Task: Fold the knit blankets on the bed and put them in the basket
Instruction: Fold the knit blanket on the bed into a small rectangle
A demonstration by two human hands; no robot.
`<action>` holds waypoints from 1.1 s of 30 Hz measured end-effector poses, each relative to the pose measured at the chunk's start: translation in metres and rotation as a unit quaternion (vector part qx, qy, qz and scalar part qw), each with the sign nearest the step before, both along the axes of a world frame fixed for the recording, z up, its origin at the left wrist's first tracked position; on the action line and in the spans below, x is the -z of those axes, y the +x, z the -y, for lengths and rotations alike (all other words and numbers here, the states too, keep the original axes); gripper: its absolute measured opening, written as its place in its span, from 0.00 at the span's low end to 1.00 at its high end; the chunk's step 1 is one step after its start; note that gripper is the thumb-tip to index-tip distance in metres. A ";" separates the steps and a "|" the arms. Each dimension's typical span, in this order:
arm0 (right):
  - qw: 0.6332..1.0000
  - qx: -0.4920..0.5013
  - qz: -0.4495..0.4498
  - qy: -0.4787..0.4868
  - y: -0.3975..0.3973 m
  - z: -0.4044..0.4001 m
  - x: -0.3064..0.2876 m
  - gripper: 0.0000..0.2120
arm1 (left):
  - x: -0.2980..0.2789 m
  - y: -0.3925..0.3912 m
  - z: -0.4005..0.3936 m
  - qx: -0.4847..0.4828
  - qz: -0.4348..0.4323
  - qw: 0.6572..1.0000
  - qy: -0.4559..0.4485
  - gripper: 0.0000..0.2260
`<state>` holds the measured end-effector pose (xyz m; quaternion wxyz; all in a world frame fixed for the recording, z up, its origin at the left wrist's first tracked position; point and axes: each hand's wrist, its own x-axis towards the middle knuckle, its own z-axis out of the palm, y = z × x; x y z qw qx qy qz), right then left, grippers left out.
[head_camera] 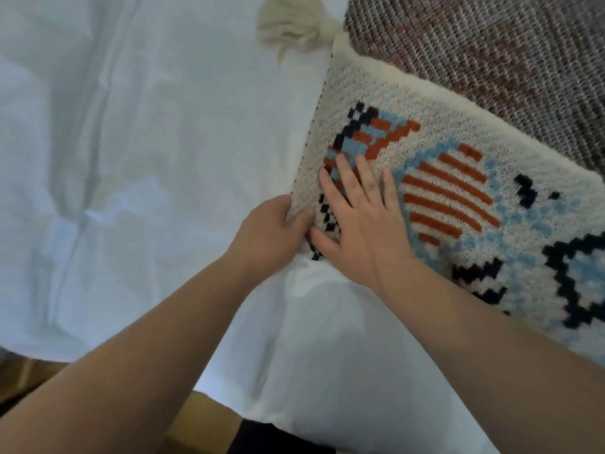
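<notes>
Evidently soft and floppy, the patterned knit blanket [458,178] wants corner holds: left hand [268,237] pinches its edge, right hand [357,221] presses flat

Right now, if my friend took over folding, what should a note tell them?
Left hand grips the near corner of the patterned knit blanket. Right hand presses flat on top of it, fingers spread. That blanket lies folded on the white bed sheet, tassel at its far corner. A brown knit blanket lies behind it. No basket in view. Left: finish folding, then basket both.
</notes>
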<state>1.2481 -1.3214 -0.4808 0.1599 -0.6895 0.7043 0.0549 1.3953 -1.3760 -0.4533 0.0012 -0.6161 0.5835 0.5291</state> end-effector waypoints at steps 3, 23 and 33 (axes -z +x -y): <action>1.000 0.007 0.009 0.012 0.016 -0.010 -0.004 0.39 | -0.001 0.016 -0.008 0.002 -0.002 1.000 -0.009 0.08; 0.987 0.013 0.111 0.111 0.201 -0.212 -0.020 0.39 | -0.017 0.211 -0.206 0.022 0.075 0.994 0.072 0.16; 0.969 0.000 0.187 0.160 0.275 -0.327 -0.021 0.38 | -0.024 0.291 -0.326 -0.035 0.048 0.987 0.146 0.07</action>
